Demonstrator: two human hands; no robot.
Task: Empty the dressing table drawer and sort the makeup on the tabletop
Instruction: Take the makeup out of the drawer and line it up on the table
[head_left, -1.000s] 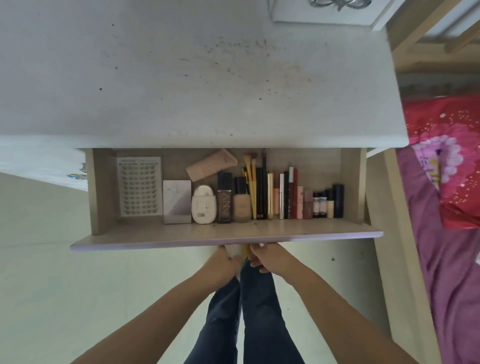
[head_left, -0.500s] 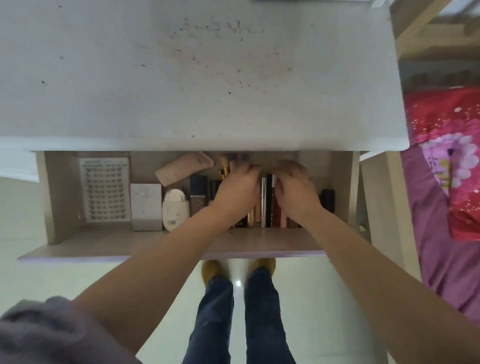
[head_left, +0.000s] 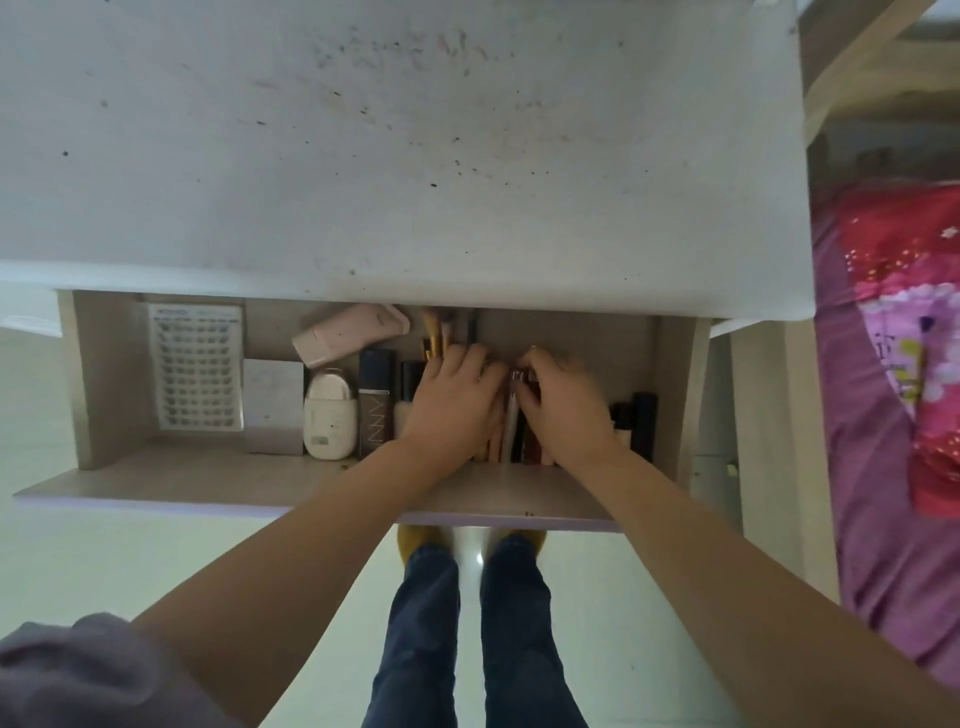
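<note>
The drawer (head_left: 218, 480) stands pulled out under the white tabletop (head_left: 395, 156). In it lie a lash sheet (head_left: 195, 366), a pale box (head_left: 274, 400), a white compact (head_left: 330, 415), a dark foundation bottle (head_left: 375, 402), a pink tube (head_left: 350, 332) and black tubes (head_left: 641, 423). My left hand (head_left: 452, 400) curls over the handles of the makeup brushes (head_left: 435, 330). Beside it, my right hand (head_left: 563, 405) pinches slim lipstick tubes (head_left: 514, 415). Both hands hide most of that row.
A bed with a pink and red floral cover (head_left: 898, 364) lies to the right, past the table's leg (head_left: 763, 441). Pale floor (head_left: 104, 561) and my legs (head_left: 467, 623) show below the drawer front.
Both hands left the drawer's front edge and reached into the drawer. They now close on the row of brushes and sticks in its middle.
</note>
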